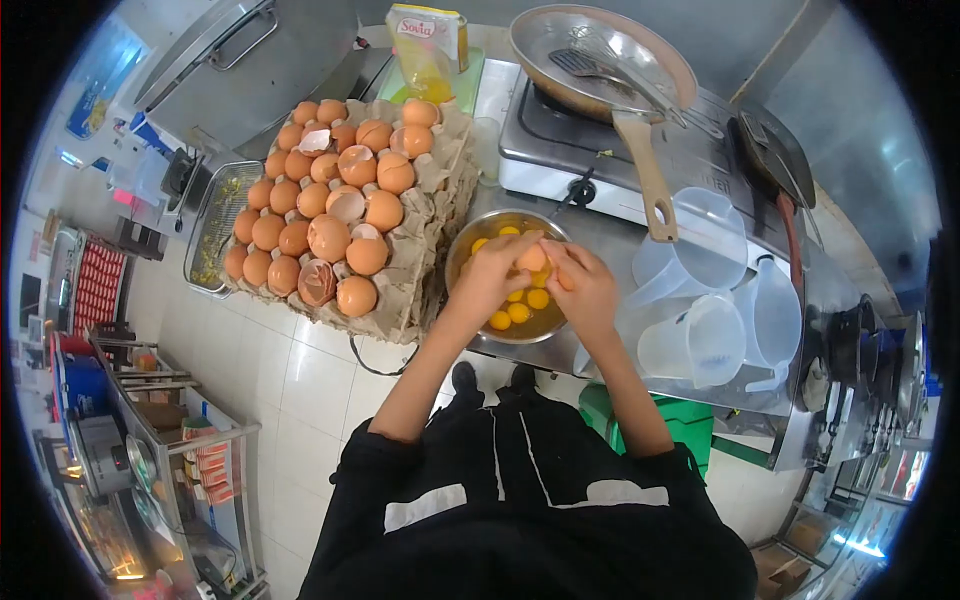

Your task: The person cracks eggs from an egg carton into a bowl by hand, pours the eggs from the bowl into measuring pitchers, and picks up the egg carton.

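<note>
Over a round metal bowl [458,250] both hands meet around one brown egg [531,258]. My left hand [490,275] has its fingers on the egg's left side, and my right hand [585,285] grips its right side, where part of the shell shows between the fingers. Several whole yolks [519,312] lie in clear egg white in the bowl. To the left, a stacked cardboard egg tray [425,210] holds many brown eggs [328,237], with several opened, empty shells [317,282] among them.
Behind the bowl stands a gas stove [570,150] bearing a frying pan [600,50] with a whisk and spatula. Clear plastic jugs [692,340] stand at the right. A Sovia pouch [428,50] is behind the tray, and a wire basket [215,230] lies at the left.
</note>
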`<state>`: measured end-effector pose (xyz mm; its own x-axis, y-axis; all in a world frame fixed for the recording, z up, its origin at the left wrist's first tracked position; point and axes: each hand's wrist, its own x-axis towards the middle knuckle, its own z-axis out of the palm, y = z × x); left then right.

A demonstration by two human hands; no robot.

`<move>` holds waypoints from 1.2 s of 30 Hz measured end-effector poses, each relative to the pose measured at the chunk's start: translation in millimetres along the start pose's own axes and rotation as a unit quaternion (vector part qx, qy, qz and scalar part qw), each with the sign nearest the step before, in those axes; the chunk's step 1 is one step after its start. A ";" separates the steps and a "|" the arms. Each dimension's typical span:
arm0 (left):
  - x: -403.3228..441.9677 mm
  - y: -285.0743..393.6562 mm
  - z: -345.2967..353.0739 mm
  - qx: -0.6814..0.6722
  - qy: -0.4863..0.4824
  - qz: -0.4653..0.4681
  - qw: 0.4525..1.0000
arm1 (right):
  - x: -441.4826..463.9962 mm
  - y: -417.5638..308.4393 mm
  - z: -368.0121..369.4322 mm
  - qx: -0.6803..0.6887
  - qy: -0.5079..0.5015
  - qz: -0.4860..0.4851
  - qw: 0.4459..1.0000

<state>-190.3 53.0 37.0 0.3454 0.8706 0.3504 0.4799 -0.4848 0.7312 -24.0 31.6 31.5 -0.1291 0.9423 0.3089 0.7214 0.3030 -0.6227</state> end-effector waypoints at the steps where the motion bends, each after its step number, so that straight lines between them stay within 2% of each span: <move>1: 0.0 5.5 -2.2 0.061 -0.001 0.036 0.997 | -3.9 0.7 3.7 -0.040 0.058 -0.037 0.997; 2: -0.1 12.6 -3.4 0.063 0.002 0.035 0.997 | -4.1 0.7 6.3 -0.080 0.116 -0.074 0.987; 3: 1.1 23.2 -6.6 0.067 0.022 0.033 0.997 | 0.6 -5.7 5.1 -0.078 0.115 -0.078 0.987; 5: 6.9 38.4 -23.7 0.074 0.045 0.030 0.996 | 14.0 -33.8 -3.1 0.092 0.125 -0.056 0.986; 6: 9.0 44.0 -36.9 0.008 0.075 -0.013 0.997 | 23.3 -47.9 -7.1 0.096 0.124 -0.059 0.986; 7: 10.9 48.7 -51.2 -0.059 0.104 -0.055 0.991 | 37.8 -62.5 -11.3 0.182 0.093 -0.080 0.976; 8: 16.1 48.7 -69.4 -0.042 0.119 -0.043 0.991 | 53.2 -76.5 -13.6 0.268 0.061 -0.100 0.956; 9: 24.9 45.3 -91.2 -0.024 0.134 -0.033 0.990 | 70.1 -89.6 -14.2 0.317 -0.015 -0.046 0.947; 10: 36.9 42.3 -115.7 0.003 0.114 -0.086 0.990 | 90.2 -101.6 -10.9 0.361 -0.091 0.007 0.928; 11: 50.7 36.4 -139.9 0.029 0.093 -0.140 0.985 | 114.1 -114.1 -1.5 0.404 -0.097 -0.005 0.909; 12: 65.6 27.6 -161.9 0.081 0.102 -0.135 0.982 | 140.5 -126.3 9.1 0.446 -0.101 -0.018 0.889; 13: 81.5 17.9 -181.9 0.132 0.112 -0.129 0.976 | 166.4 -135.4 18.0 0.442 -0.130 -0.004 0.887; 14: 97.0 7.2 -198.0 0.138 0.090 -0.162 0.973 | 189.4 -143.6 25.0 0.437 -0.158 0.010 0.886; 16: 122.8 -25.0 -221.7 0.147 0.074 -0.189 0.968 | 223.5 -153.7 40.7 0.305 -0.155 0.021 0.939; 17: 130.4 -55.8 -225.2 0.145 -0.013 -0.172 0.974 | 235.6 -151.8 48.0 0.306 -0.152 0.015 0.940; 18: 134.3 -77.6 -226.5 0.144 -0.100 -0.154 0.972 | 246.3 -147.5 55.7 0.252 -0.208 0.030 0.944; 19: 130.6 -89.7 -225.3 0.147 -0.096 -0.151 0.973 | 254.0 -144.2 61.1 0.196 -0.264 0.045 0.943; 22: 105.1 -102.8 -227.4 0.207 -0.032 -0.145 0.967 | 261.8 -136.5 62.0 0.164 -0.299 0.020 0.940; 23: 94.9 -104.0 -239.0 0.297 0.011 -0.061 0.953 | 262.2 -132.4 57.3 0.159 -0.304 0.007 0.939; 24: 83.9 -102.1 -249.7 0.384 0.054 0.023 0.922 | 259.2 -129.6 49.5 0.159 -0.306 0.004 0.939; 25: 73.2 -71.6 -266.7 0.230 -0.004 -0.064 0.971 | 253.0 -126.4 40.8 0.211 -0.281 0.013 0.936; 26: 62.1 -69.7 -278.2 0.231 -0.002 -0.068 0.970 | 244.5 -125.3 31.0 0.262 -0.256 0.023 0.930; 28: 42.5 -74.0 -301.4 0.176 -0.102 -0.128 0.971 | 218.3 -134.7 -2.4 0.322 -0.281 0.037 0.903; 30: 32.6 -81.5 -301.9 0.214 -0.099 -0.146 0.961 | 194.9 -130.7 -10.5 0.359 -0.267 0.034 0.893; 32: 36.1 -86.0 -292.4 0.244 -0.037 -0.064 0.967 | 179.3 -128.6 -13.2 0.395 -0.246 0.032 0.884; 34: 51.7 -84.4 -281.6 0.221 -0.025 -0.064 0.973 | 167.9 -127.1 -15.9 0.423 -0.250 0.049 0.870; 36: 68.7 -80.6 -268.6 0.195 -0.015 -0.061 0.979 | 158.3 -122.7 -17.0 0.411 -0.234 0.051 0.879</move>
<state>-421.9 174.6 159.3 0.2869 0.9238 0.2534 0.7884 -0.3780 0.4854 -121.4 141.2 168.9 -0.4972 0.8676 0.0118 0.0339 0.0330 -0.9989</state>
